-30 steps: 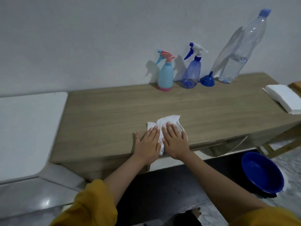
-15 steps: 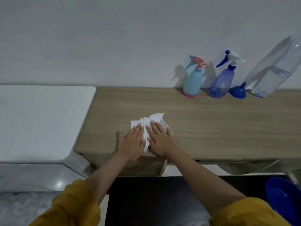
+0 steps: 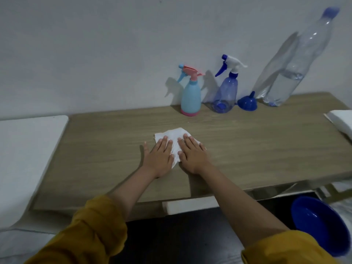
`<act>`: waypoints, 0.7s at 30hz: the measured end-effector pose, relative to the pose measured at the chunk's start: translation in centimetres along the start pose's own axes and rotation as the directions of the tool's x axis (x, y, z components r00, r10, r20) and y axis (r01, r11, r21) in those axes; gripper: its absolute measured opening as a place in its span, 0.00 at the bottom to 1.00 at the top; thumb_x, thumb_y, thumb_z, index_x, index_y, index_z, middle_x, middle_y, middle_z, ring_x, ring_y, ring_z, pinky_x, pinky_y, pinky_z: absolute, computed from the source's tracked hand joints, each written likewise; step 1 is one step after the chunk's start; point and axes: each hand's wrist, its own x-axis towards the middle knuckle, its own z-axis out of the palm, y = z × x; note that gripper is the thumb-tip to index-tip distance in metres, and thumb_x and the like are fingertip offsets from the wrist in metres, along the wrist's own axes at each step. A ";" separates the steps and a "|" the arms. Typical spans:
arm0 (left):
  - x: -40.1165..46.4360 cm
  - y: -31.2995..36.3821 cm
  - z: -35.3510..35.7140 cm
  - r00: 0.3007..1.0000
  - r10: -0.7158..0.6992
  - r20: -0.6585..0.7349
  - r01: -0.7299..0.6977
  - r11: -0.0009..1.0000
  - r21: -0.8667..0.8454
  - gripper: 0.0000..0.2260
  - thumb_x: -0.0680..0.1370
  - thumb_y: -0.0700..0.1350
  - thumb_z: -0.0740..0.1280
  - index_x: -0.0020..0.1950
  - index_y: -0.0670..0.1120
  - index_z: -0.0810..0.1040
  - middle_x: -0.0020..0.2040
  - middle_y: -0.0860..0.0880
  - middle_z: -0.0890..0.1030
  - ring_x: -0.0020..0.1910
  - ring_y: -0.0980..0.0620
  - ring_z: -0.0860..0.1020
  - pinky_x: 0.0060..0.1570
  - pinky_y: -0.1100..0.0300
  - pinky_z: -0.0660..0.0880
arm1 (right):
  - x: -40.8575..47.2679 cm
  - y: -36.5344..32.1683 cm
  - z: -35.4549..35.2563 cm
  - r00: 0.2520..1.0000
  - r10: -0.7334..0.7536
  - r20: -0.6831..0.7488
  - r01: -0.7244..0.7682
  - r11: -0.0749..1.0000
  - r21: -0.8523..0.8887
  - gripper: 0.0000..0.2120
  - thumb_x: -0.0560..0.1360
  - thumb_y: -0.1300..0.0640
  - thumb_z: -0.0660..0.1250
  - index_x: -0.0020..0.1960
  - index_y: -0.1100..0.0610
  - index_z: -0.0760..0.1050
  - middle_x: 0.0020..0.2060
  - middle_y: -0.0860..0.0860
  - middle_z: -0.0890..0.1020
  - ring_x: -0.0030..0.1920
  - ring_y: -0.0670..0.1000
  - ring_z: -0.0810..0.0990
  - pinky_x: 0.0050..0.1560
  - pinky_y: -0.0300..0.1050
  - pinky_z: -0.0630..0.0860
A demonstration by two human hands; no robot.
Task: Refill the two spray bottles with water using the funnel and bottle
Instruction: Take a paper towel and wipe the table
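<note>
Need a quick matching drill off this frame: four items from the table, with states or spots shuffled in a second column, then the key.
Things:
1. funnel
2. water bottle
3. paper towel
4. light blue spray bottle

States:
A. lies flat under both hands
B. stands mouth down, spout up
C. leftmost in the row by the wall, pink base
D. clear, blue cap, partly filled, rightmost in the row

Pairs: 1-B, 2-D, 3-A, 4-C

The left hand and right hand both press the towel with straight fingers.
</note>
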 end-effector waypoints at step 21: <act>7.3 37.9 1.8 0.998 0.013 0.055 -0.013 1.000 -0.002 0.25 0.81 0.54 0.44 0.77 0.50 0.42 0.78 0.50 0.40 0.77 0.52 0.43 0.67 0.32 0.41 | -13.4 35.7 -10.7 1.000 0.019 -0.023 -0.018 1.000 0.017 0.26 0.82 0.47 0.46 0.78 0.48 0.45 0.78 0.47 0.44 0.78 0.46 0.42 0.75 0.50 0.42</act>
